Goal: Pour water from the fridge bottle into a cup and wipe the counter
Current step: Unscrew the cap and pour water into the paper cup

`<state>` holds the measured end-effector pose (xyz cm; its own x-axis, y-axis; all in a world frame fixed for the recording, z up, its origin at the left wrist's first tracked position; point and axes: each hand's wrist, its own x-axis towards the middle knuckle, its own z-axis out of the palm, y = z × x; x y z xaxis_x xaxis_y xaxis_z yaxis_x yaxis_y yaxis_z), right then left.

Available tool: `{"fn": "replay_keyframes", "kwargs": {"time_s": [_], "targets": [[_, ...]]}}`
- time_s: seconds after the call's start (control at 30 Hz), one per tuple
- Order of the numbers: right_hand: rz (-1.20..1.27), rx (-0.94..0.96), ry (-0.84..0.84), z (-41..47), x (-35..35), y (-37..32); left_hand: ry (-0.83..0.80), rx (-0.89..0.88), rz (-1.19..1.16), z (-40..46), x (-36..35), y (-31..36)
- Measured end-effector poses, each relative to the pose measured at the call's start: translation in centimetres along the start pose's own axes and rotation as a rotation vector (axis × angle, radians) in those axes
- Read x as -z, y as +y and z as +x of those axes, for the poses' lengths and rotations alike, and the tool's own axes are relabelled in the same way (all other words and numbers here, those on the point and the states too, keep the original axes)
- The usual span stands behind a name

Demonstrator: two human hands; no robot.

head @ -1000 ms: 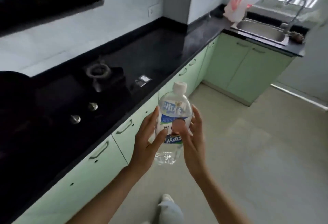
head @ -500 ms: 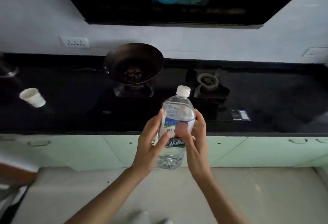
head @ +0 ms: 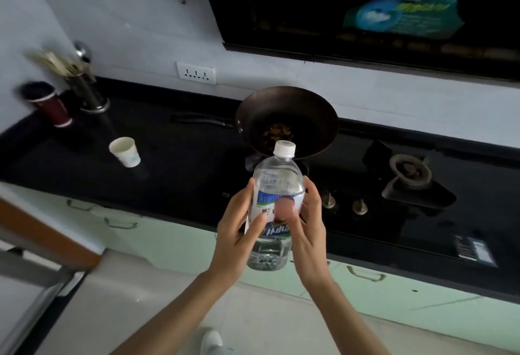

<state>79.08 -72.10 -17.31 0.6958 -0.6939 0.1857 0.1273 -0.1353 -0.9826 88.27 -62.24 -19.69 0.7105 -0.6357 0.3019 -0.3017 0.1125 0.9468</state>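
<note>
A clear plastic water bottle [head: 277, 186] with a white cap and a blue-and-white label stands upright in front of me, capped, with water in its lower part. My left hand [head: 239, 231] grips its left side, thumb across the label. My right hand [head: 308, 228] holds the right side, thumb pressed on the label. A white paper cup [head: 125, 151] stands on the black counter [head: 180, 174] to the left, apart from the bottle.
A dark wok [head: 287, 121] with food scraps sits on the stove's left burner behind the bottle. A free burner [head: 409, 172] lies to the right. A dark red cup [head: 49, 103] and a utensil holder [head: 84, 87] stand at the far left. Green cabinets run below the counter.
My view has swung left along the counter, from the sink end to the stove and the paper cup. Both hands keep the same hold on the bottle.
</note>
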Motion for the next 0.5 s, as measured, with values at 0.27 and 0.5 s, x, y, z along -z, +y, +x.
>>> {"fn": "replay_keyframes", "kwargs": {"time_s": [0.27, 0.5], "targets": [[0.01, 0.023, -0.11, 6.3, -8.9, 0.9, 0.065, 0.013, 0.046, 5.9, 8.6, -3.3], [0.02, 0.039, -0.222, 11.7, -14.2, 2.5, 0.184, -0.004, 0.083, 10.0, 13.3, -5.3]]}}
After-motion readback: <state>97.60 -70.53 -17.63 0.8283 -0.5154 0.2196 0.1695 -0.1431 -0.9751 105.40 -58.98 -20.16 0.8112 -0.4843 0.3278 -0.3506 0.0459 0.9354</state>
